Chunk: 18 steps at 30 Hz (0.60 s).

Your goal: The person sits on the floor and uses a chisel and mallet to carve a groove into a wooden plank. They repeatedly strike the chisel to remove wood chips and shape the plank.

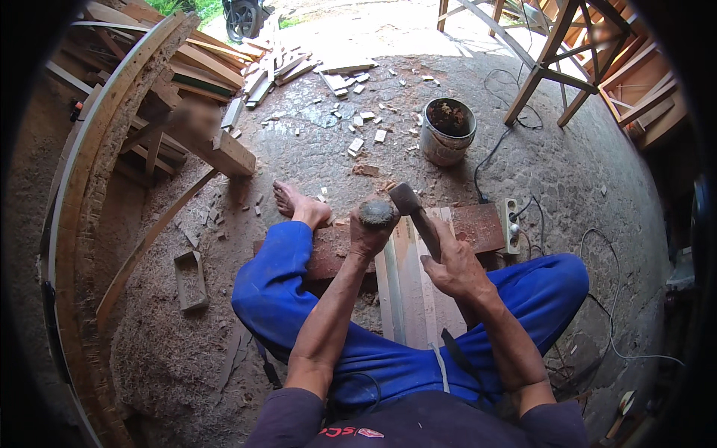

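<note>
My left hand (pixel 368 237) is closed round an upright chisel (pixel 377 213). Its round, battered handle end faces up, while its blade is hidden below the fist. In my right hand (pixel 459 267) is a hammer (pixel 405 199), gripped by its wooden handle. The hammer head is right beside the chisel's top; whether they touch I cannot tell. Beneath my hands, several long pale wood pieces (pixel 407 287) lie side by side between my legs. They rest across a reddish-brown plank (pixel 479 227) strewn with shavings.
A bucket (pixel 448 133) stands ahead, with wood offcuts (pixel 357 145) scattered near it. Right of the plank lies a white power strip (pixel 511 225) with cables. A workbench (pixel 123 112) and stacked lumber flank the left; a wooden frame (pixel 560 75) stands far right. A small open box (pixel 191 281) lies left.
</note>
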Available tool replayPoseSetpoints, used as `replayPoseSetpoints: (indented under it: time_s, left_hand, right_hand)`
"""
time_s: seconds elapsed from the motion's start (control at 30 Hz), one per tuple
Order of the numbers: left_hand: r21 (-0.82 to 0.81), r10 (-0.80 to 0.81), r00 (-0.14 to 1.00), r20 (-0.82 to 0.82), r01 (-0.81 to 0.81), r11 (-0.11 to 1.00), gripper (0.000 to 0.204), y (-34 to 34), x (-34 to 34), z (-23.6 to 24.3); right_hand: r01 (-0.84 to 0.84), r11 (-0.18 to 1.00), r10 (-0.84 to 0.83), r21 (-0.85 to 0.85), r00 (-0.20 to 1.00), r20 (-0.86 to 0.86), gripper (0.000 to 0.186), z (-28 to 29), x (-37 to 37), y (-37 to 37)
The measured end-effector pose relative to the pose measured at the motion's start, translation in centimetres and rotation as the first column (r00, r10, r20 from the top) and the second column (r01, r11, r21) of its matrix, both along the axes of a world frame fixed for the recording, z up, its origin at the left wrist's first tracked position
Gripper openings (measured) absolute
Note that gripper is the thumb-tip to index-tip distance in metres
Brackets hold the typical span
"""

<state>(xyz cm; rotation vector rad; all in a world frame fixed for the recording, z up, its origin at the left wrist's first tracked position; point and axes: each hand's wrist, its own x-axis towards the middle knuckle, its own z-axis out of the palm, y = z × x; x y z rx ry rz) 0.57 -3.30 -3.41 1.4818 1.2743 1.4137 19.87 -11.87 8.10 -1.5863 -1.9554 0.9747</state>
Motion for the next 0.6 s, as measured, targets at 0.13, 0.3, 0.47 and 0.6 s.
replayPoseSetpoints:
  time_s: [0.13, 0.3, 0.47, 0.6]
  left_hand:
    - [-0.302, 0.086, 0.99, 0.109, -0.049, 0.952, 0.027, 4.5, -0.4, 2.4]
    - [0.383, 0.225, 0.884, -0.409, -0.057, 0.922, 0.025, 0.4, 0.1, -0.8]
    - [0.47, 0.198, 0.973, -0.116, -0.122, 0.874, 0.026, -1.9, 2.1, 15.3]
    - [0.534, 0.327, 0.871, -0.366, -0.092, 0.841, 0.036, 4.3, -1.2, 18.2]
  right_hand:
    - [0.059, 0.942, -0.16, -0.331, 0.945, -0.286, 0.065, -3.2, 0.9, -2.0]
    - [0.016, 0.753, -0.356, -0.658, 0.851, -0.386, 0.067, -6.7, 1.0, -2.7]
    - [0.013, 0.691, -0.399, -0.723, 0.841, -0.366, 0.068, -9.0, 1.0, -2.2]
    - [-0.012, 0.667, -0.462, -0.745, 0.777, -0.427, 0.061, -8.9, 0.9, -1.7]
